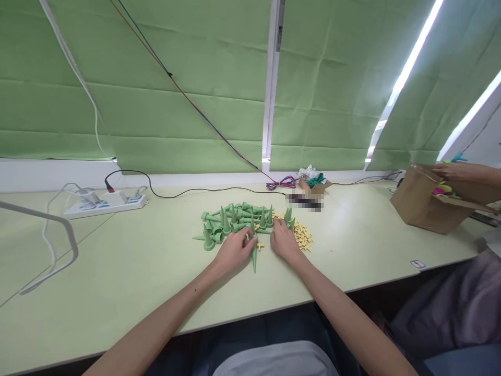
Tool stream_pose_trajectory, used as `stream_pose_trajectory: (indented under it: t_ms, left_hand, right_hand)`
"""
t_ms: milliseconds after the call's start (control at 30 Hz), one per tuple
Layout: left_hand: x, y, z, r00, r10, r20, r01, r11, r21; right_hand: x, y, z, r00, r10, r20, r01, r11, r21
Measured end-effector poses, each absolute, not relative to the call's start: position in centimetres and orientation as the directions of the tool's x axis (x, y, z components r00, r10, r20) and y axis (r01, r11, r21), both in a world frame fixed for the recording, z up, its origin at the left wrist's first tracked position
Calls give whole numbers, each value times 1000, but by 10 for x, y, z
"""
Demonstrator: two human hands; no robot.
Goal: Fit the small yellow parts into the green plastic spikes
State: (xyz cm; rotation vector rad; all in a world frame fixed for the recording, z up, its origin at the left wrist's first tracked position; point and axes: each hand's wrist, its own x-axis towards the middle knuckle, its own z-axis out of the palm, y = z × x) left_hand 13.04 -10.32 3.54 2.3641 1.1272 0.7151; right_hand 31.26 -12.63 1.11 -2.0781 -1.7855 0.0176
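Observation:
My left hand point(237, 247) pinches a green plastic cone-shaped spike point(254, 260) between thumb and fingers, its tip pointing toward me. Just right of that spike lies a loose small yellow cross-shaped piece point(260, 246). My right hand point(285, 241) is beside a heap of small yellow pieces point(303, 236), its fingers curled down; what they hold, if anything, is hidden. Behind both hands spreads a pile of green spikes point(227, 223), some standing point up and others lying on their sides.
A white power strip point(105, 206) with plugs sits at the left, near a grey curved bar point(72, 235). At the back are a small open carton point(313, 187) and bundled wire point(287, 182). On the right, another person's hand point(450, 171) reaches over a cardboard box point(420, 201).

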Motion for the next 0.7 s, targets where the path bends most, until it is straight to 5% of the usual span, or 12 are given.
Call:
stream_pose_trajectory:
  t_ms: [700]
  left_hand:
    - [132, -104, 36, 526, 801, 285, 559, -578, 595]
  right_hand:
    - [313, -134, 17, 237, 927, 291, 926, -126, -355]
